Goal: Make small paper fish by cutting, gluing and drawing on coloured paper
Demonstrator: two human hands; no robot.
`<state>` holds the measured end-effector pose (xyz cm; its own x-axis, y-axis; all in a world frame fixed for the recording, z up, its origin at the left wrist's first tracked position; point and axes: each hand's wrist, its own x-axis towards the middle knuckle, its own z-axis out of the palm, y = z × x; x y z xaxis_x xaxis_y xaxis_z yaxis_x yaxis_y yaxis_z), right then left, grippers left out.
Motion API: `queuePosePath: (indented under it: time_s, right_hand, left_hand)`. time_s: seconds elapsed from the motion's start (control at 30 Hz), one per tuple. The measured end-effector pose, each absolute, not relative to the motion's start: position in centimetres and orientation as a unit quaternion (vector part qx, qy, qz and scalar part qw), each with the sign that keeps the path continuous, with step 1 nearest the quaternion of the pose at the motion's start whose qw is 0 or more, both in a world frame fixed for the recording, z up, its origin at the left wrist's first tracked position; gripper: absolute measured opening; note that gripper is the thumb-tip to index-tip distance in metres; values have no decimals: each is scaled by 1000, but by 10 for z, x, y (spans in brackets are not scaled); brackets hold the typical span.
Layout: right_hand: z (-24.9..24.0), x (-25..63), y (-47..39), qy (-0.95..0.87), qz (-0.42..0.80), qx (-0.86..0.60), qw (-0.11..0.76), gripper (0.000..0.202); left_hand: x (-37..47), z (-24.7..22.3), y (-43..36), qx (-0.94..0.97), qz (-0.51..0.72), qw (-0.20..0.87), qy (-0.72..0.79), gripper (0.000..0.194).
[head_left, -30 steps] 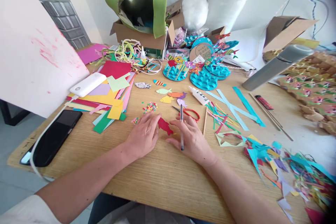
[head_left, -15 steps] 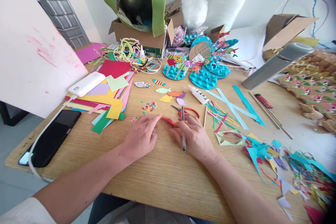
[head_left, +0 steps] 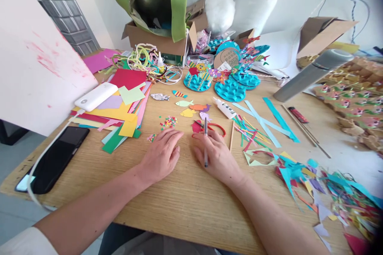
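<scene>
My left hand (head_left: 161,153) rests on the table with nothing in it, fingers stretched out. Just beyond its fingertips lies a small heap of colourful paper bits (head_left: 169,122). A pen (head_left: 206,147) stands nearly upright between the fingers of my right hand (head_left: 217,153). Right at those fingertips is a red paper fish (head_left: 196,126); whether they still touch it I cannot tell. Red-handled scissors (head_left: 220,128) are partly hidden behind the right hand. Farther out are an orange paper fish (head_left: 199,107), a yellow one (head_left: 186,113) and a lilac one (head_left: 204,116).
A glue bottle (head_left: 225,108) and thin paper strips (head_left: 253,131) lie ahead on the right. Paper scraps (head_left: 317,179) cover the right side. At left are coloured sheets (head_left: 128,77), a power bank (head_left: 96,96) and a phone (head_left: 60,159). A grey flask (head_left: 308,77) leans at right.
The red paper, earlier between my two hands, now lies farther forward by the scissors as a fish shape. My left hand has barely moved; the right still holds the pen.
</scene>
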<state>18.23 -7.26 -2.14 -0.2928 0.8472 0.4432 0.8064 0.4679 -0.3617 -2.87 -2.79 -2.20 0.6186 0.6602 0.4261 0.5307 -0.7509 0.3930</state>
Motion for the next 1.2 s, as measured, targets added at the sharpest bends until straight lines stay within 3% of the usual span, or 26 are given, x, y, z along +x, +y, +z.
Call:
queuePosePath:
  time_s: [0.1, 0.2, 0.37, 0.67, 1.03, 1.2]
  right_hand:
    - [-20, 180, -74, -822, 59, -496, 273, 21]
    - [-15, 180, -75, -826, 81, -462, 312, 6]
    - [-12, 185, -73, -789, 62, -480, 378, 10]
    - [-10, 189, -74, -805, 91, -452, 372, 9]
    - [-16, 195, -69, -803, 24, -491, 337, 16]
    - [-9, 197, -73, -797, 38, -464, 384, 16]
  left_hand:
    - [-29, -23, -28, 890, 277, 121, 341, 42]
    - [-30, -24, -28, 891, 275, 124, 340, 43]
    - [-30, -23, -28, 906, 245, 131, 320, 51]
    - [-17, -31, -24, 944, 140, 122, 271, 72]
    - [-21, -26, -26, 931, 203, 89, 289, 60]
    - [-26, -26, -27, 916, 248, 101, 299, 56]
